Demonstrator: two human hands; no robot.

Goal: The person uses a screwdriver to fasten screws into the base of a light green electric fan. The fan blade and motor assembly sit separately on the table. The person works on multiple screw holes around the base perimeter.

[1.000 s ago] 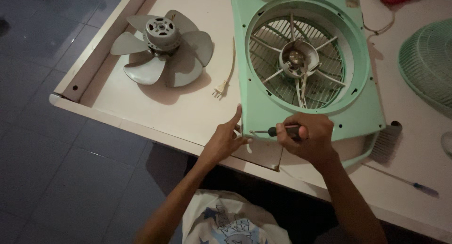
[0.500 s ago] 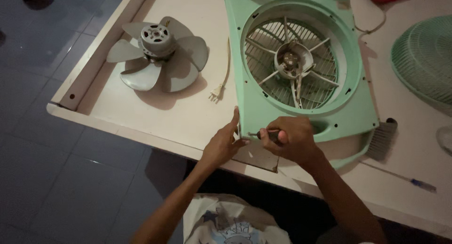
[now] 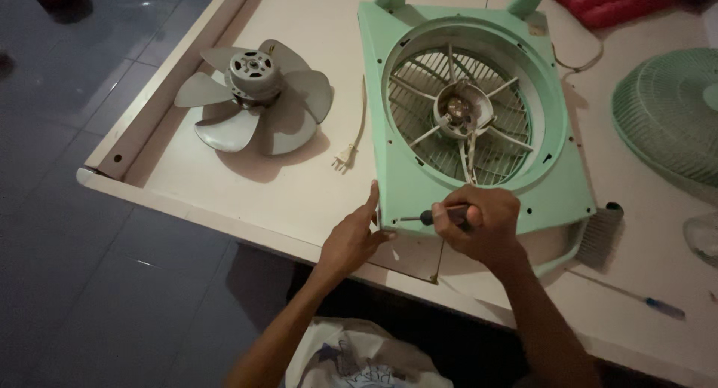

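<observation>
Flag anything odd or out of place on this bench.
The green fan housing lies flat with its near edge past the table edge. Its blade and motor assembly lies apart to the left. The plug lies loose. The right hand holds a screwdriver; nothing looks broken.
</observation>
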